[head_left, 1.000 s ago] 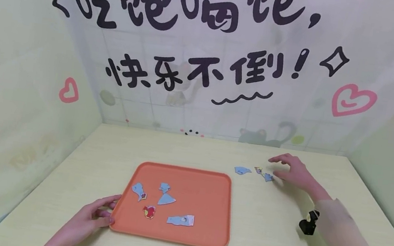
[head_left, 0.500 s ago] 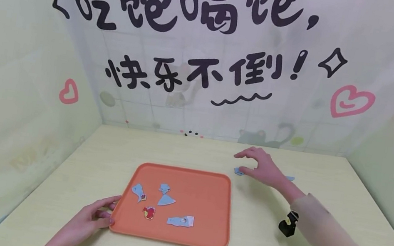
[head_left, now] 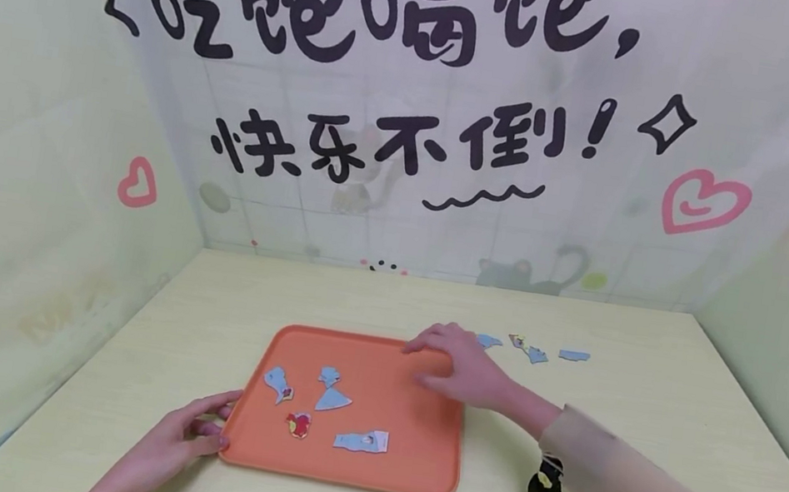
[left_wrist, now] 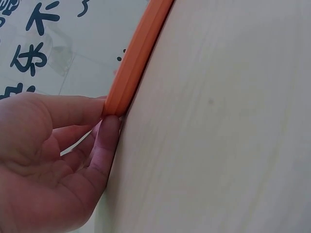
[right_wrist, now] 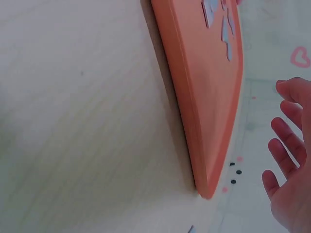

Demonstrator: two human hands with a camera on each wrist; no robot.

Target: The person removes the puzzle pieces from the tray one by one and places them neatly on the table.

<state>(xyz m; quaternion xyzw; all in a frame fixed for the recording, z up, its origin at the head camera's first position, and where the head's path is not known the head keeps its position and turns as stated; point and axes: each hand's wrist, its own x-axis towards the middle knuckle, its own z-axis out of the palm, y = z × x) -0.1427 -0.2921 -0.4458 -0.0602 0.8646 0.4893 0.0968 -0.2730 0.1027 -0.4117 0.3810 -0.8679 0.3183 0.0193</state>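
An orange tray point(head_left: 410, 458) lies on the table with several irregular, flat puzzle-like pieces in it, mostly light blue. Among them are a red-patterned piece point(head_left: 299, 424) and a long blue one point(head_left: 355, 441). My left hand point(head_left: 177, 442) holds the tray's left rim near the front corner, thumb and fingers at the edge in the left wrist view. Over the tray's back right corner hovers my right hand point(head_left: 475, 371), its fingers spread and relaxed; nothing shows between them in the right wrist view point(right_wrist: 291, 141).
Several more pieces lie beyond the tray at the back right, including a blue strip point(head_left: 573, 355), a small blue piece point(head_left: 538, 355) and a yellowish one point(head_left: 519, 342). A printed cloth wall point(head_left: 367, 225) closes off the back. A black object point(head_left: 546, 484) hangs at the right wrist.
My right hand has swept left from the loose pieces at the back right to above the tray, uncovering the blue strip. The left hand and tray have stayed put.
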